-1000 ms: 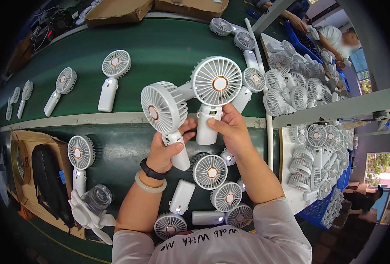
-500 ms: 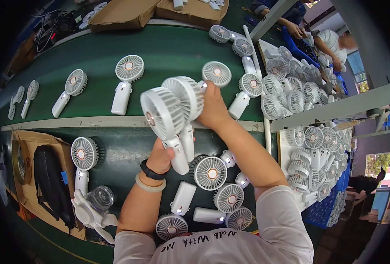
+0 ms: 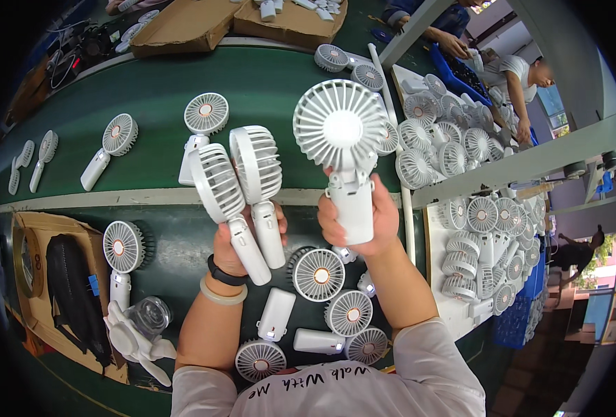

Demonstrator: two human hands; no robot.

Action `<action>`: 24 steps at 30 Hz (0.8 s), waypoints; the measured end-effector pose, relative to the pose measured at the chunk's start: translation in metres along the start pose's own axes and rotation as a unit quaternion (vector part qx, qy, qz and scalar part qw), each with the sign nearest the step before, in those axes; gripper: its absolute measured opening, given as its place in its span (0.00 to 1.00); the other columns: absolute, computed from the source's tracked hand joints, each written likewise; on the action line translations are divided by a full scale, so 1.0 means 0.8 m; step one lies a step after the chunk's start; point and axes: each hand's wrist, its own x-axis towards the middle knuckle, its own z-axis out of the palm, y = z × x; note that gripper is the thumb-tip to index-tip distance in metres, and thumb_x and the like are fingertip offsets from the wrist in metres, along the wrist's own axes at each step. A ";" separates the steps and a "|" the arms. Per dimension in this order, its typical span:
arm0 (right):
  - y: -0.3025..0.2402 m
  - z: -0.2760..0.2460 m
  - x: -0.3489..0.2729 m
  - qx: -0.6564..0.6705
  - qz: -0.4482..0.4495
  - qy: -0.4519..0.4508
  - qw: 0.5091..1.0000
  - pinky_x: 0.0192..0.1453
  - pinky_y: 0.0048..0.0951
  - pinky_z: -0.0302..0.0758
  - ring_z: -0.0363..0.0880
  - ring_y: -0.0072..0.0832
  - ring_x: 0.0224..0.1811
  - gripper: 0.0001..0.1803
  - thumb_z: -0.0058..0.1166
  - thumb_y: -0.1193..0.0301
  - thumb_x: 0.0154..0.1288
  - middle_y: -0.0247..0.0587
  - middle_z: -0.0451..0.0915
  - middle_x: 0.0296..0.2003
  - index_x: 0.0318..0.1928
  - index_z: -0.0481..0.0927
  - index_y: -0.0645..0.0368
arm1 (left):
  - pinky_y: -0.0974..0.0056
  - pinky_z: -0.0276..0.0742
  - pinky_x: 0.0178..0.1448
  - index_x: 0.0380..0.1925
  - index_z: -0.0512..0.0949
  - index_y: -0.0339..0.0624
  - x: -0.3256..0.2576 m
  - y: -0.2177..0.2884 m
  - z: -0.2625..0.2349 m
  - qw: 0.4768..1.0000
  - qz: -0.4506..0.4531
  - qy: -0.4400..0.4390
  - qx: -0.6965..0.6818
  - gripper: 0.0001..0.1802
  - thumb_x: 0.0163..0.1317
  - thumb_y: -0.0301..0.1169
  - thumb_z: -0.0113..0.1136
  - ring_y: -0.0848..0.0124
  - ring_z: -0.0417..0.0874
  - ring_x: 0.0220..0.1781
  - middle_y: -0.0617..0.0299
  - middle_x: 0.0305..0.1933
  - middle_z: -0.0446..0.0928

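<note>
My left hand (image 3: 233,251) is closed around two white handheld fans side by side: one fan (image 3: 219,184) is tilted at the left, and the other fan (image 3: 256,167) stands close beside it. To the right, my right hand (image 3: 384,221) grips a third white handheld fan (image 3: 351,205) by its handle, its round slatted grille upright above the fingers. Below my hands, several fans lie on the green bench, among them a fan (image 3: 319,276) with an orange-ringed centre and a fan with its white handle (image 3: 276,314) pointing up.
Spaced fans, such as this one (image 3: 120,134), lie along the green belt (image 3: 155,80). Fans crowd a white board (image 3: 454,306) at right. At left are a cardboard box (image 3: 103,257) with a black pouch (image 3: 71,299), and a clear jar (image 3: 151,315). Co-workers sit at upper right.
My hands have parted. The right hand has moved right and nearer with a fan turned rear-grille up; the left has shifted left, its two fans now separated and seen from the side.
</note>
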 end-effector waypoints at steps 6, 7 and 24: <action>0.004 0.001 -0.014 -0.223 -0.010 0.046 0.974 0.48 0.33 0.75 0.75 0.30 0.40 0.31 0.56 0.66 0.58 0.42 0.74 0.41 0.60 0.62 0.64 | 0.56 0.77 0.47 0.56 0.62 0.40 0.003 0.004 0.008 0.999 0.031 -0.019 -0.006 0.46 0.44 0.60 0.64 0.61 0.72 0.46 0.55 0.45 0.68; 0.008 0.005 -0.014 -0.355 -0.034 0.104 0.928 0.52 0.30 0.73 0.76 0.27 0.44 0.31 0.57 0.67 0.58 0.40 0.75 0.44 0.60 0.63 0.64 | 0.54 0.76 0.50 0.56 0.62 0.40 0.004 0.006 0.007 0.999 0.032 -0.029 -0.003 0.46 0.44 0.59 0.65 0.61 0.72 0.49 0.55 0.46 0.68; -0.001 0.005 -0.042 -0.452 -0.105 0.187 0.866 0.47 0.26 0.74 0.76 0.22 0.43 0.25 0.55 0.77 0.56 0.40 0.76 0.42 0.56 0.68 0.65 | 0.37 0.45 0.71 0.66 0.55 0.48 0.003 -0.003 0.099 0.999 0.012 -0.033 0.029 0.54 0.40 0.60 0.61 0.50 0.45 0.74 0.48 0.71 0.48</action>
